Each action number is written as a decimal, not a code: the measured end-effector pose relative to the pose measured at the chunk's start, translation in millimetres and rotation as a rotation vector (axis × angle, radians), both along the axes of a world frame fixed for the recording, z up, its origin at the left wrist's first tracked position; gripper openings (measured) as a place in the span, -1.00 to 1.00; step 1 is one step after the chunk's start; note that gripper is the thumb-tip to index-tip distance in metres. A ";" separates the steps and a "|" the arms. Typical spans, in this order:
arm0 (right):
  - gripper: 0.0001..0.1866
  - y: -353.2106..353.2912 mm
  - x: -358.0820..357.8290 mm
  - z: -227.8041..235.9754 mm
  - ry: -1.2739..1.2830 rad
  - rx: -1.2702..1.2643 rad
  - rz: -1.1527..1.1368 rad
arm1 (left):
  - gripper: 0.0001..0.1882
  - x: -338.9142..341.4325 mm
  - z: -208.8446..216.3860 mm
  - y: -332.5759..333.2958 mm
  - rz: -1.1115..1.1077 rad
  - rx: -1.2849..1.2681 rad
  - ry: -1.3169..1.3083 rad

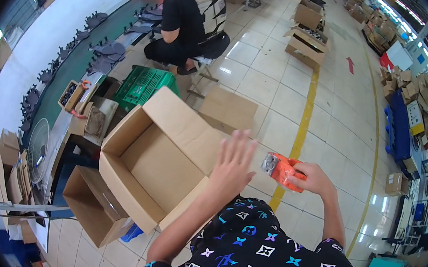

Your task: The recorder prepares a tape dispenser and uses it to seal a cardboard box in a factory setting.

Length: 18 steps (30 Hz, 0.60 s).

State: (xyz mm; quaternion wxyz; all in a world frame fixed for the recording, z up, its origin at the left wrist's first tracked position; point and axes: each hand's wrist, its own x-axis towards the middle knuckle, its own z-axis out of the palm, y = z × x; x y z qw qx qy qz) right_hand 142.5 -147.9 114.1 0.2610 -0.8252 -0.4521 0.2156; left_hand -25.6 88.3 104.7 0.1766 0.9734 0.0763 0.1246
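A large open cardboard box (163, 167) stands before me, a little to the left, with nothing in it. One wide flap (182, 126) leans out on its far right side. My left hand (234, 162) is spread flat with fingers apart, over the box's right edge; whether it touches the cardboard I cannot tell. In my right hand (310, 179) is an orange tape dispenser (282, 171) with a grey metal head. It is held over the floor, right of the box and apart from it.
A smaller open box (92, 206) stands to the left. Beyond are a green crate (146, 87) and a seated person in black (195, 18) beside a long green worktop (74, 70) with dark parts. A flat cardboard piece (230, 110) lies behind the flap. More boxes (306, 45) stand far right.
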 end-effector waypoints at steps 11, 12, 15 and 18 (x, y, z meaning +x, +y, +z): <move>-0.63 -86.0 -29.0 112.8 0.194 0.070 0.052 | -0.67 24.1 14.8 6.4 -0.645 -0.659 0.360; -0.62 -84.6 -34.6 115.3 0.158 -0.056 0.102 | -0.66 18.8 22.2 2.9 -0.599 -0.580 0.378; -0.60 -57.8 -57.1 104.4 0.014 -0.260 0.114 | -0.72 12.1 26.8 -17.3 -0.566 -0.297 0.279; -0.55 -28.9 -82.4 47.5 -0.296 -0.256 0.036 | -0.73 13.8 4.7 -54.1 -0.499 -0.106 0.399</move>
